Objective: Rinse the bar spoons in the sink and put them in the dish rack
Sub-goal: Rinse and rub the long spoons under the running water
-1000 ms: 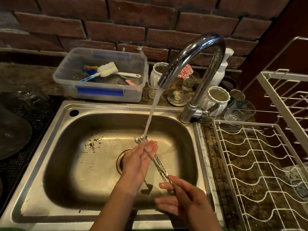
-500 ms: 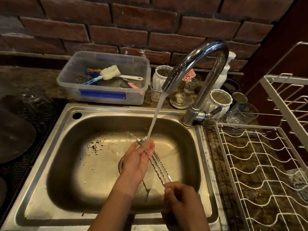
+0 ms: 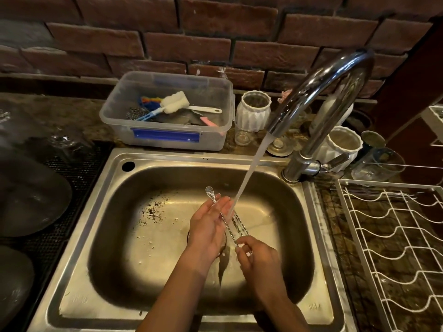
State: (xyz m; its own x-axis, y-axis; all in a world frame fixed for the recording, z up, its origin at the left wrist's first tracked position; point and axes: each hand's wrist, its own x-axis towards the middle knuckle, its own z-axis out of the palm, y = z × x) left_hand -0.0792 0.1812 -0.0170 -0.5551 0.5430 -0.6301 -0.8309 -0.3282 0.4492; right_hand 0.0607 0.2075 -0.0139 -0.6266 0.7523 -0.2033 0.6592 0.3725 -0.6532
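Thin twisted-steel bar spoons [image 3: 230, 226] slant over the middle of the steel sink [image 3: 100, 207], one bowl poking out past my left fingertips. My right hand [image 3: 257, 262] grips their handle ends near the front of the basin. My left hand [image 3: 211, 224] lies along the stems with its fingers straight, pressed against them. Water runs from the curved chrome tap [image 3: 318, 97] and strikes the spoons beside my left fingers. The white wire dish rack [image 3: 393, 238] stands to the right of the sink with nothing seen in it.
A clear plastic tub [image 3: 167, 113] with brushes sits behind the sink. White ribbed pots [image 3: 254, 111] and glasses [image 3: 378, 164] crowd the tap's base. Dark round items lie on a mesh mat [image 3: 72, 168] at the left. Dark specks dot the basin floor.
The view has shifted, so the sink sits further right and lower. My left hand has slid along the stems, and one spoon bowl now sticks out beyond its fingertips. My right hand keeps its grip.
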